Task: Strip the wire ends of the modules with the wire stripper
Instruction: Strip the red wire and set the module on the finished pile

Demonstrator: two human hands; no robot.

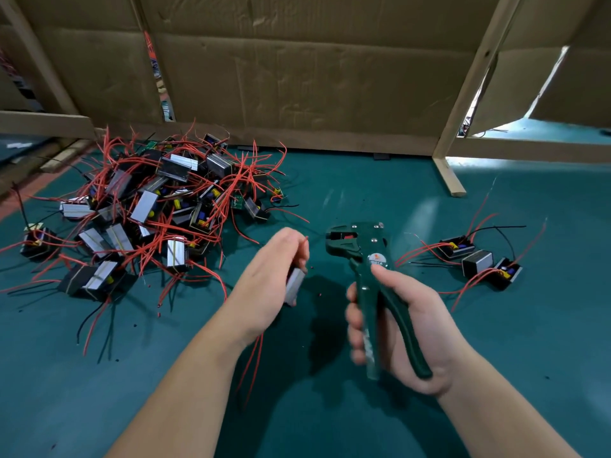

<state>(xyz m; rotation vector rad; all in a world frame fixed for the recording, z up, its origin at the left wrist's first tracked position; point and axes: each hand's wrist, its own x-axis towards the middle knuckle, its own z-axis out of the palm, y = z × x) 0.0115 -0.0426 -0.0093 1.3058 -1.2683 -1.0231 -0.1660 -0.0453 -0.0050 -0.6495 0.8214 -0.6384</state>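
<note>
Work surface (pixel 363 200) – teal-green mat, scuffed pale near the middle.
Left: heap of modules (pixel 148 206), metal-cased, tangled in red and black wires.
Right: three modules (pixel 477 262), close together, wires splayed outward.
Scattered: small red insulation scraps (pixel 159 314) near the heap's front edge.
Rear right: wooden frame foot (pixel 449 180) – resting on the mat.

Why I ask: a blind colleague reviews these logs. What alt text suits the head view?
The right hand grips a green wire stripper beside the left hand, which holds a module with a red wire end by its fingers. On the green mat, a pile of red-wired modules lies at left and three modules at right.
</note>
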